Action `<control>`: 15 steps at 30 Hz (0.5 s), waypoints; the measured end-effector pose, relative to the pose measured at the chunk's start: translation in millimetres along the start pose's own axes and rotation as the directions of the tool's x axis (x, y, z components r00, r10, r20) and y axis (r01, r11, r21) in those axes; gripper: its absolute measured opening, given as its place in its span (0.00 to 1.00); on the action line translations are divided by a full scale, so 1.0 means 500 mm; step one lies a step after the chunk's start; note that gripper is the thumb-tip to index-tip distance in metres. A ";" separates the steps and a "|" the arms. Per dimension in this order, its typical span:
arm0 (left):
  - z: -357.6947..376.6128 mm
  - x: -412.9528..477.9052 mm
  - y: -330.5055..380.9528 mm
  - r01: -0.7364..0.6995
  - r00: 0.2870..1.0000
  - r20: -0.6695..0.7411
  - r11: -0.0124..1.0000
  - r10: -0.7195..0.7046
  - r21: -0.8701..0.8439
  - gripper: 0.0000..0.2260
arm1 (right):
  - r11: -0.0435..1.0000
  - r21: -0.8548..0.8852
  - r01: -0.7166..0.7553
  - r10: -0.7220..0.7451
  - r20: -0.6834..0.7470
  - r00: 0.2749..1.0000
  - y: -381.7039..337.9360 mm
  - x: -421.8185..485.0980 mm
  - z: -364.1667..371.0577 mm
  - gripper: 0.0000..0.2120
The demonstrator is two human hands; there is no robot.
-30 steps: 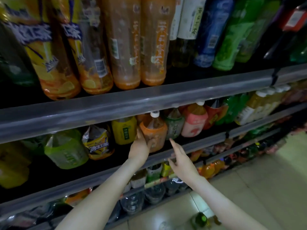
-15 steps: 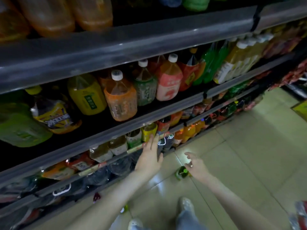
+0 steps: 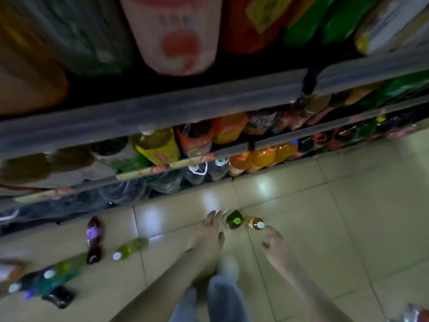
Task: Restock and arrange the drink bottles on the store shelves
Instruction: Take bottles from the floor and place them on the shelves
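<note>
Tiled floor (image 3: 348, 217) under the stocked shelves (image 3: 162, 110): I see a green-capped bottle (image 3: 235, 220) and an amber bottle (image 3: 256, 224) standing side by side. My left grip (image 3: 209, 235) hovers, fingers spread, just beside the green-capped one. My right grip (image 3: 275, 246) hangs loose and empty near the amber bottle's white cap.
</note>
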State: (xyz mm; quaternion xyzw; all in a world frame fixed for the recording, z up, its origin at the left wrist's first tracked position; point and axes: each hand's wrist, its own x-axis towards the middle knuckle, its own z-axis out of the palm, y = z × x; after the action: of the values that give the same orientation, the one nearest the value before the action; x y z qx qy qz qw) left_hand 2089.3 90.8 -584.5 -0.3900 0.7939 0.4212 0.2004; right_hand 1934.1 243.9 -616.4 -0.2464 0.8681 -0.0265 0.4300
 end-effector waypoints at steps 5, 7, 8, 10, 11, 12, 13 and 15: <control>0.175 0.161 -0.090 0.058 0.998 0.031 0.997 -0.057 -0.053 0.28 | 0.998 -0.025 0.049 -0.048 0.037 0.998 0.048 0.234 0.146 0.27; 0.241 0.232 -0.140 0.073 0.996 0.044 0.996 -0.071 -0.053 0.28 | 0.992 -0.064 0.106 -0.104 0.040 0.994 0.069 0.335 0.231 0.28; 0.271 0.264 -0.162 0.083 0.996 0.046 0.995 -0.080 -0.055 0.28 | 0.990 -0.080 0.119 -0.116 0.040 0.992 0.081 0.383 0.272 0.28; 0.326 0.315 -0.206 0.095 0.995 0.042 0.994 -0.093 -0.051 0.28 | 0.987 -0.105 0.121 -0.118 0.038 0.992 0.107 0.464 0.350 0.28; 0.348 0.334 -0.225 0.099 0.994 0.042 0.994 -0.097 -0.051 0.27 | 0.984 -0.135 0.118 -0.113 0.042 0.993 0.119 0.493 0.382 0.27; 0.368 0.348 -0.241 0.100 0.994 0.046 0.994 -0.097 -0.047 0.27 | 0.978 -0.175 0.118 -0.112 0.042 0.993 0.130 0.516 0.408 0.26; 0.383 0.359 -0.255 0.094 0.994 0.051 0.995 -0.092 -0.041 0.27 | 0.970 -0.207 0.125 -0.121 0.031 0.992 0.139 0.534 0.428 0.24; 0.402 0.368 -0.273 0.091 0.994 0.062 0.995 -0.089 -0.028 0.26 | 0.957 -0.247 0.151 -0.160 -0.017 0.987 0.150 0.554 0.447 0.21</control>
State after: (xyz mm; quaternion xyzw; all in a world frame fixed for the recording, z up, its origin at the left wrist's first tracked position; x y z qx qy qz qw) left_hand 2081.8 127.3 -887.0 -0.4155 0.7625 0.4356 0.2370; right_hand 1932.3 221.9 -979.4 -0.3644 0.8506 0.0425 0.3767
